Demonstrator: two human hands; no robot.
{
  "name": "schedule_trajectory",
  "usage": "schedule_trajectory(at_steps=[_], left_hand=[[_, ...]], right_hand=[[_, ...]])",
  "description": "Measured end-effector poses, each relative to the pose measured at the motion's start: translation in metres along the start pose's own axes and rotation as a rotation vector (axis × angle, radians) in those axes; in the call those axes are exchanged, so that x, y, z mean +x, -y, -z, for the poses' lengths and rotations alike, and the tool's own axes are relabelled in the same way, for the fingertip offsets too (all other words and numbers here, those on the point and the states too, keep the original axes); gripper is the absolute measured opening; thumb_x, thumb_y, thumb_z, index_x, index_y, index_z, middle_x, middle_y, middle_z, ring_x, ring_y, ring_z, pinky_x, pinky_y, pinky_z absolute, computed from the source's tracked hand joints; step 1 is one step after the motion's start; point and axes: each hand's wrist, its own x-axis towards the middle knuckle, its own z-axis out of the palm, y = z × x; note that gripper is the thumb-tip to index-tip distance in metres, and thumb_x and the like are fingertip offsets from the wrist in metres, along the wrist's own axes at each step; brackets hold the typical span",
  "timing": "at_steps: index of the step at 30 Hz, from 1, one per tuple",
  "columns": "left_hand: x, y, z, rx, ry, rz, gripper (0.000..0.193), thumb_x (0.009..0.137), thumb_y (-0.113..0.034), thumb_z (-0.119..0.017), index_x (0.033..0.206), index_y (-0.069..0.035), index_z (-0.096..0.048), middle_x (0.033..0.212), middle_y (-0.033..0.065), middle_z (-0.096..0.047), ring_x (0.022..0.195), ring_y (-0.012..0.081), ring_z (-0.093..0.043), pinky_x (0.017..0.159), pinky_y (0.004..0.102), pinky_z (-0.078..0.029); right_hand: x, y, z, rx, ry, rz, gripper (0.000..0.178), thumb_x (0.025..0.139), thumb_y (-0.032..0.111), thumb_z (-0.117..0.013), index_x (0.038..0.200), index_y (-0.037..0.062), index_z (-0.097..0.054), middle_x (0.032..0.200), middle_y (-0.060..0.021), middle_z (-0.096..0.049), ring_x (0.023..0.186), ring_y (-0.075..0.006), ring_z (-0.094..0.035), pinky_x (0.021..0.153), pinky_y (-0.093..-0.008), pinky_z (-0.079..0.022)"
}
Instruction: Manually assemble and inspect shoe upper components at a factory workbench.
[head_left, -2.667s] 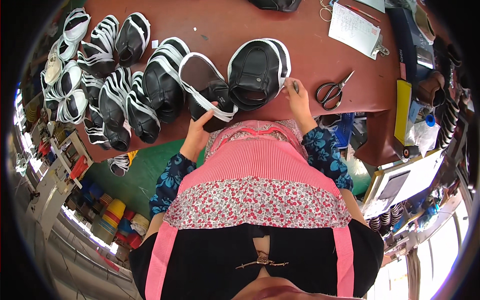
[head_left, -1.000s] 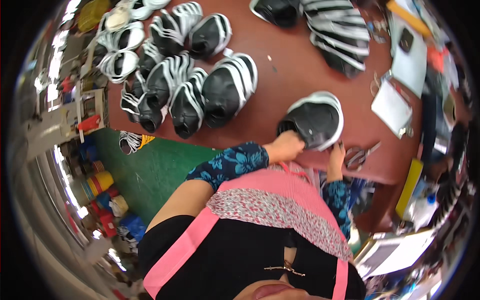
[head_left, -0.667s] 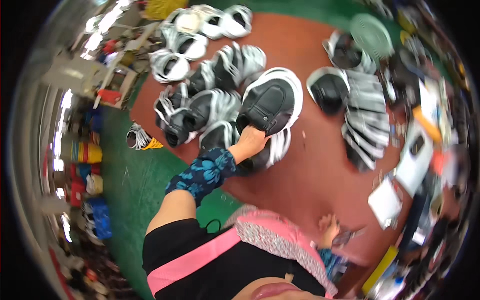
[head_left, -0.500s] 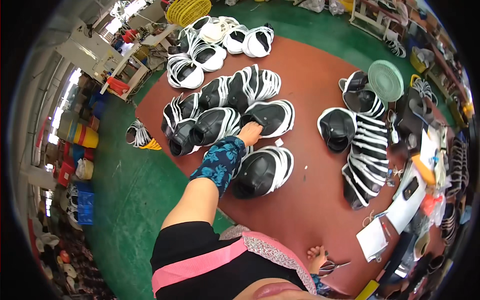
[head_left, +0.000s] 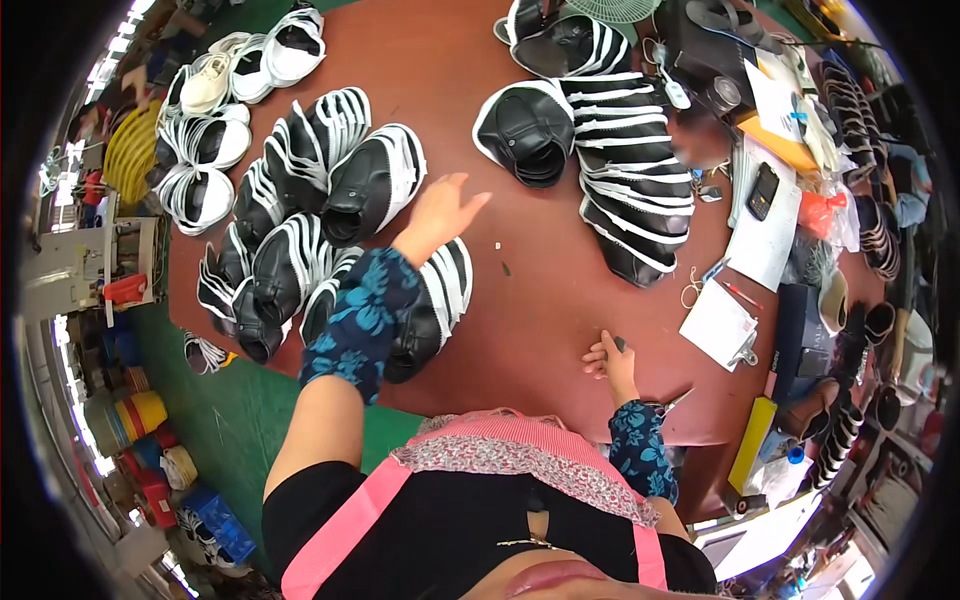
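My left hand [head_left: 440, 215] is held over the red-brown table [head_left: 540, 300], fingers apart and empty. Closest to it is a black shoe upper with white edging [head_left: 372, 182], at the right end of nested rows of similar uppers [head_left: 285, 255]. Another black upper [head_left: 432, 310] lies beneath my left forearm, partly hidden by the sleeve. Lower right, my right hand [head_left: 612, 362] has curled fingers, with a small dark object [head_left: 620, 344] at the thumb that I cannot make out. Beside that wrist lie scissors [head_left: 678, 400], their handles partly hidden by the sleeve.
A long stack of black uppers [head_left: 630, 170] lies right of centre, a single upper [head_left: 527, 130] against it. White shoes [head_left: 205, 140] are grouped far left. Papers [head_left: 765, 225], a phone [head_left: 763, 190] and a clipboard [head_left: 718, 325] cover the right side; a green fan [head_left: 612, 8] stands behind.
My left hand has come off the black upper it was touching; its fingers are now spread. The view has swung right, and more of my right forearm shows.
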Motion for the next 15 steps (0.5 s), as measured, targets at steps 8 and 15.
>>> schedule_trajectory(at_steps=[8,15], left_hand=[[0.07,-0.091,-0.126,-0.109,-0.221,-0.217,0.059,0.094,-0.024,-0.084,0.14,0.005,-0.062,0.137,0.025,-0.063,0.128,0.0439,-0.061,0.108,0.0504,-0.052],[0.102,-0.084,-0.165,0.114,-0.196,-0.069,0.056,0.094,-0.02,-0.08,0.137,0.007,-0.057,0.123,0.0237,-0.069,0.118,0.0431,-0.065,0.105,0.0548,-0.047]], right_hand=[[0.001,0.014,0.011,0.056,0.08,-0.097,0.049,0.106,0.046,-0.072,0.101,-0.0026,-0.071,0.081,-0.019,-0.079,0.056,-0.0255,-0.074,0.044,-0.0319,-0.054],[0.001,0.008,0.02,0.104,0.125,-0.14,0.05,0.105,0.044,-0.074,0.104,-0.0059,-0.072,0.085,-0.0226,-0.08,0.059,-0.0293,-0.077,0.043,-0.0331,-0.055]])
